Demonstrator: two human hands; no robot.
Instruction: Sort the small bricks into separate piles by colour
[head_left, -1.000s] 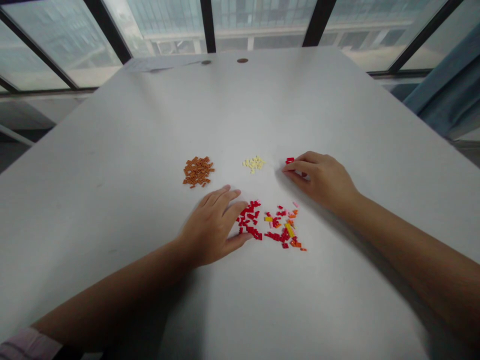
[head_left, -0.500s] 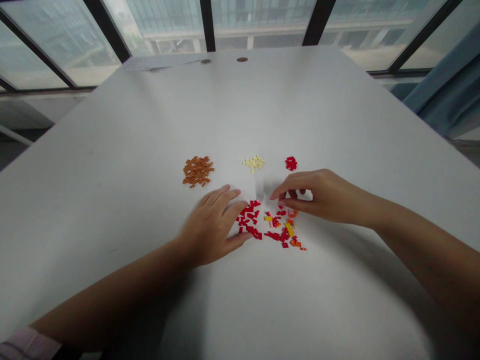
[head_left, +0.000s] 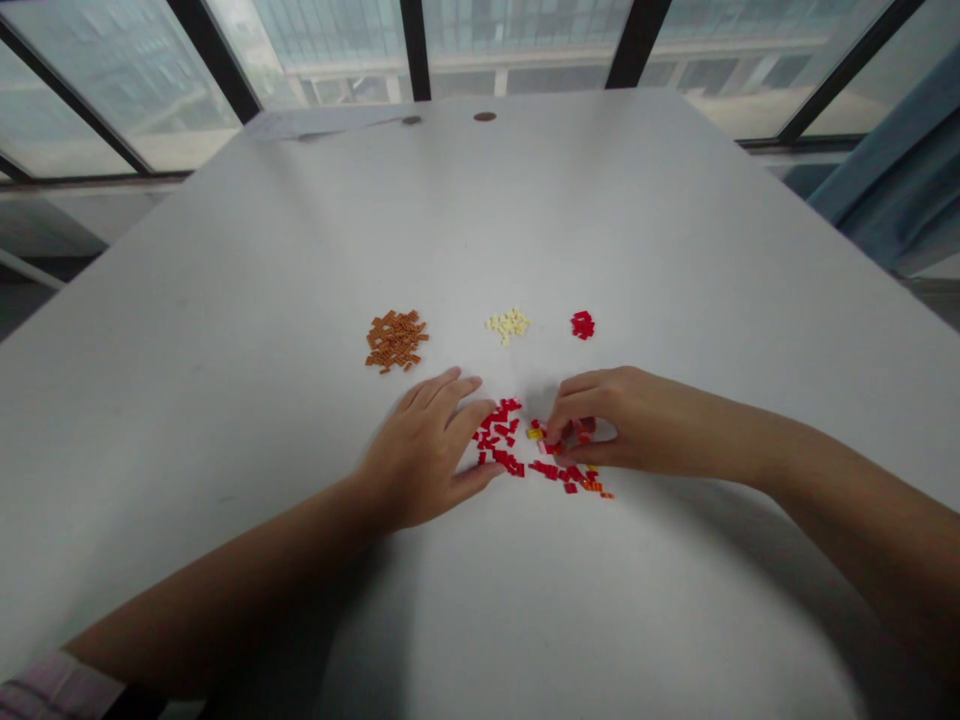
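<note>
Flat on the table, my left hand [head_left: 420,455] has its fingers spread, with thumb and forefinger curved around the left side of some small red toy bricks [head_left: 510,463]. To the right lies a mixed group of red, yellow and orange bricks [head_left: 570,475]. My right hand [head_left: 600,415] is down over that group, its forefinger and thumb tips close together at the bricks. Whatever is between those tips is too small to make out, and the hand covers part of the group.
Beyond my hands lie a pile of brown bricks [head_left: 396,340], a small pale yellow pile [head_left: 508,325] and a small red pile [head_left: 582,325]. The white table [head_left: 480,220] reaches to windows at the back. A blue curtain [head_left: 892,180] hangs at the right.
My right hand has moved down and toward me, from above the far edge of the mixed bricks onto them. My left hand has stayed in place.
</note>
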